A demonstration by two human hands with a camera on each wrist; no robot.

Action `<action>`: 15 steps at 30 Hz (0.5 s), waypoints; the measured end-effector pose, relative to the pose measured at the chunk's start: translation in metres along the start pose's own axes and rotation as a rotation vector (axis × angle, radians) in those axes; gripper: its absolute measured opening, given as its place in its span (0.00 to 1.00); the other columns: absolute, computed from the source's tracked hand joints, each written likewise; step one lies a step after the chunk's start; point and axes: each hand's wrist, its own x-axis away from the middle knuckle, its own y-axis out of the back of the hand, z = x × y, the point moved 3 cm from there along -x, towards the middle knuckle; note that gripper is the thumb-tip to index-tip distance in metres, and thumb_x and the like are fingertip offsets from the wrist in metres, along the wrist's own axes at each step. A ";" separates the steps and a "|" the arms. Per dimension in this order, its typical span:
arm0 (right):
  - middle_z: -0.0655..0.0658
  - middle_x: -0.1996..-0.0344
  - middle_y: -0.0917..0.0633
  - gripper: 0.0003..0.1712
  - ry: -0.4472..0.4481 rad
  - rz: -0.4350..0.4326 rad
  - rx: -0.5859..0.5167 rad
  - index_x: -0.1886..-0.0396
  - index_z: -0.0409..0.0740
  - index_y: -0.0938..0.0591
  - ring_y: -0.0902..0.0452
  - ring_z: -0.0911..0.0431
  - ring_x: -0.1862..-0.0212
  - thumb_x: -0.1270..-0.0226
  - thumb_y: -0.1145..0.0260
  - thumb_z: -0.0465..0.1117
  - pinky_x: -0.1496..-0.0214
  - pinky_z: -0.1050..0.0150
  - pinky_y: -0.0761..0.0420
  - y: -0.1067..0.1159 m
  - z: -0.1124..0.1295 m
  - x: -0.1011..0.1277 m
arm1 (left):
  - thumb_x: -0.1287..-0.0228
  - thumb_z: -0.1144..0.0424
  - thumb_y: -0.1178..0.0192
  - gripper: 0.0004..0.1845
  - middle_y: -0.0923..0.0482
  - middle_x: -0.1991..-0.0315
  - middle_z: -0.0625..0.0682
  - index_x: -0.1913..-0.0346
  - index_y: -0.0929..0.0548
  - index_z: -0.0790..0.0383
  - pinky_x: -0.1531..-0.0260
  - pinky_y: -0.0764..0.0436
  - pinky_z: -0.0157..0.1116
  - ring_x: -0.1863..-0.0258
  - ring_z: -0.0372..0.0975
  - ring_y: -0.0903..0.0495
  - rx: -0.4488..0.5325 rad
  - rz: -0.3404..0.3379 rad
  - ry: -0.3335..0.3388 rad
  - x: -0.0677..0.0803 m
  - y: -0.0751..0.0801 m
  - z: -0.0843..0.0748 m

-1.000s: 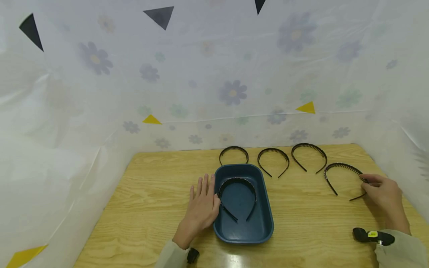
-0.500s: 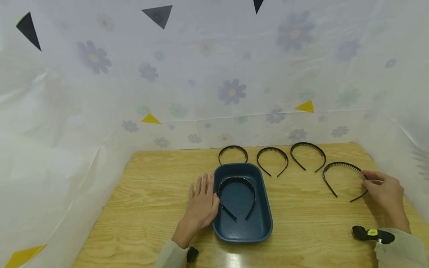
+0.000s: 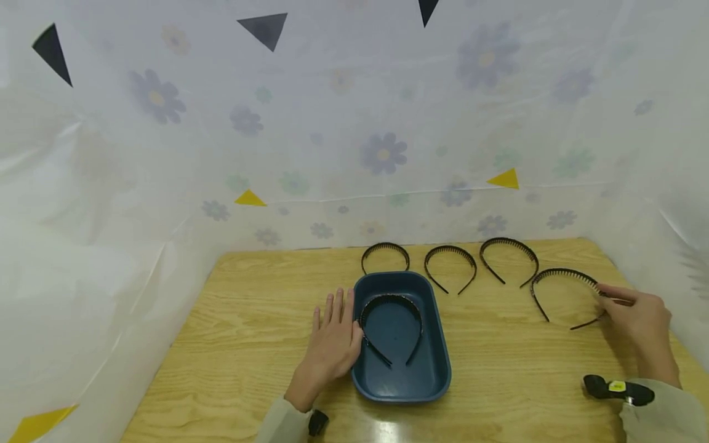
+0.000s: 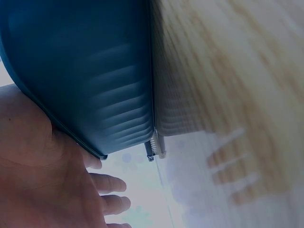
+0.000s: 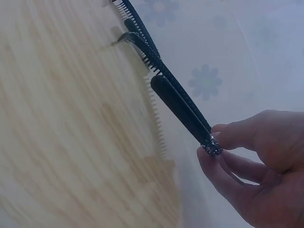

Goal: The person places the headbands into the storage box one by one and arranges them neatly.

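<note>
At the right of the head view, my right hand [image 3: 639,323] pinches the right side of a black toothed headband [image 3: 566,272] between thumb and fingers. The right wrist view shows the fingertips on its glittery curve, with one of the band's arms [image 5: 178,107] extending away from them. My left hand [image 3: 332,347] lies along the left side of a dark blue plastic tray [image 3: 401,394], fingers straight and thumb at the rim. Inside the tray is another black headband [image 3: 391,298] with glittery bits. From the left wrist, the tray's ribbed side wall [image 4: 116,102] shows close to the palm.
Behind the tray stands a headband [image 3: 386,245], its lower part hidden by the rim. Two more headbands, one nearer the middle [image 3: 450,248] and one farther right [image 3: 508,240], line the back of the wooden table [image 3: 249,307]. A flower-printed white sheet [image 3: 310,135] encloses the table.
The pinched headband's free ends have shifted slightly left, while my right hand has edged a little right. My left hand and the tray stay in place.
</note>
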 end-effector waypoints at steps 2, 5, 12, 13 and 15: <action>0.27 0.60 0.12 0.29 0.004 -0.006 0.018 0.38 0.25 0.21 0.30 0.28 0.39 0.26 0.35 0.46 0.33 0.37 0.33 0.000 0.001 0.000 | 0.18 0.56 0.63 0.33 0.59 0.17 0.62 0.17 0.53 0.62 0.25 0.56 0.62 0.19 0.58 0.59 0.001 -0.001 -0.001 0.000 0.000 0.000; 0.35 0.67 0.10 0.28 -0.004 -0.026 0.048 0.39 0.27 0.20 0.20 0.50 0.57 0.27 0.33 0.46 0.51 0.61 0.19 0.003 0.003 0.000 | 0.18 0.56 0.63 0.33 0.59 0.17 0.62 0.17 0.53 0.62 0.25 0.56 0.62 0.19 0.58 0.58 0.002 -0.002 -0.002 0.000 -0.001 0.000; 0.76 0.86 0.23 0.29 -0.009 -0.036 0.002 0.37 0.28 0.22 0.29 0.29 0.40 0.26 0.36 0.47 0.33 0.45 0.29 0.005 0.012 0.002 | 0.18 0.56 0.64 0.33 0.59 0.17 0.62 0.17 0.53 0.62 0.25 0.56 0.62 0.19 0.57 0.60 -0.001 -0.004 -0.001 0.000 -0.002 0.001; 0.80 0.86 0.26 0.30 -0.007 -0.033 -0.013 0.36 0.28 0.22 0.33 0.27 0.37 0.25 0.36 0.48 0.29 0.39 0.36 0.003 0.013 0.003 | 0.18 0.56 0.64 0.33 0.59 0.17 0.62 0.17 0.53 0.62 0.25 0.56 0.62 0.19 0.56 0.60 -0.003 -0.006 -0.001 0.000 -0.002 0.001; 0.77 0.85 0.23 0.29 0.021 -0.039 -0.036 0.37 0.27 0.22 0.34 0.25 0.37 0.25 0.37 0.47 0.28 0.33 0.43 0.002 0.014 0.003 | 0.18 0.56 0.64 0.33 0.59 0.17 0.62 0.17 0.53 0.62 0.25 0.56 0.62 0.19 0.56 0.60 -0.006 -0.009 -0.003 0.000 -0.003 0.001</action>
